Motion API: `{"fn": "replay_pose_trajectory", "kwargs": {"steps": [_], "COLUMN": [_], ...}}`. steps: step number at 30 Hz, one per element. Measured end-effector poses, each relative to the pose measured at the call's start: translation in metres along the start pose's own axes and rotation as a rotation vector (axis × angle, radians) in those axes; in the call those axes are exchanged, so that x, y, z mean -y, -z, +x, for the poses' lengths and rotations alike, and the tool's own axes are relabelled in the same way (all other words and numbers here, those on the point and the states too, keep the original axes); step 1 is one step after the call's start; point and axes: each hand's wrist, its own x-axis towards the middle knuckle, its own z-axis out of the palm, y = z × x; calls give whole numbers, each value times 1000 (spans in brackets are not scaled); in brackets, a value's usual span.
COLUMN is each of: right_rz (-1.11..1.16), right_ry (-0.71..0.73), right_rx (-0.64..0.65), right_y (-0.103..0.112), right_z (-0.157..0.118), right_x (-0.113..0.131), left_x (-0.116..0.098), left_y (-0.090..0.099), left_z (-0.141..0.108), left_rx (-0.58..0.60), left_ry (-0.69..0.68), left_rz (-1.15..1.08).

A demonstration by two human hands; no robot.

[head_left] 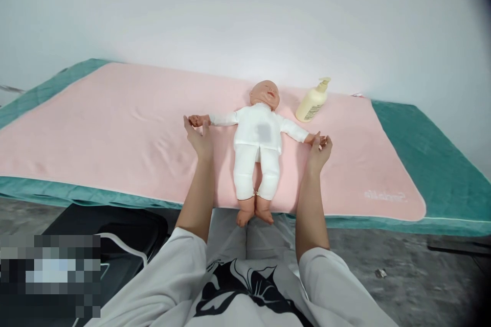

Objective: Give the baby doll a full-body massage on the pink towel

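A baby doll (249, 133) with a white cloth body lies on its back on a pink mat, its head away from me and its bare feet over the near edge. Both its arms are stretched out sideways. My left hand (200, 138) is closed around the doll's hand on the left, thumb and fingers on either side of it. On the other side, my right hand (320, 152) grips the doll's other hand between thumb and fingers. A cream pump bottle (312, 103) stands, looking tilted, beyond the doll's arm on the right.
The pink mat (95, 127) covers most of a bed with a green cover (425, 148). A white wall (215, 15) rises behind it. Below the near edge on the left is a black case-like object (115, 222); a small scrap (380, 273) lies on the grey floor.
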Motion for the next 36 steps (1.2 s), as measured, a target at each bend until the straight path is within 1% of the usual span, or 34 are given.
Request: {"fn": "replay_pose_trajectory", "kwargs": {"steps": [2,4,7,9,12,14,17,19,23,26,31,36], "right_rz": [43,63,65,72,8,-49,-88,-84,-67,-77,-43,-64], "right_ry": [37,112,249,352,544,665,807,873,939,958,1002,971], "right_rx": [14,-4,-14,40,168,266,420,484,548,603,633,645], "right_y": [-2,-5,-12,-16,-21,-24,-26,-28,-30,-31,-33,-32], "right_z": [-4,-10,-25,-37,-50,-55,-58,-58,-58,-57,-57,-55], "right_x": [6,13,22,24,22,21,22,24,25,23,22,22], "left_x": [-10,-20,-33,-38,-42,-42,-40,-39,-39,-42,-46,-45], "left_y": [-1,-3,-9,-15,-23,-28,-32,-32,-32,-33,-33,-32], "left_z": [-4,-9,-23,-35,-52,-58,-58,-54,-49,-48,-48,-48], "left_rx": [-60,-94,-89,-67,12,88,202,274,442,523,554,565], "left_ry": [-39,-127,-277,-350,-413,-459,-598,-697,-815,-862,-919,-876], "left_rz": [-41,-79,-90,-76,-48,-34,-13,35,175,216,200,237]}}
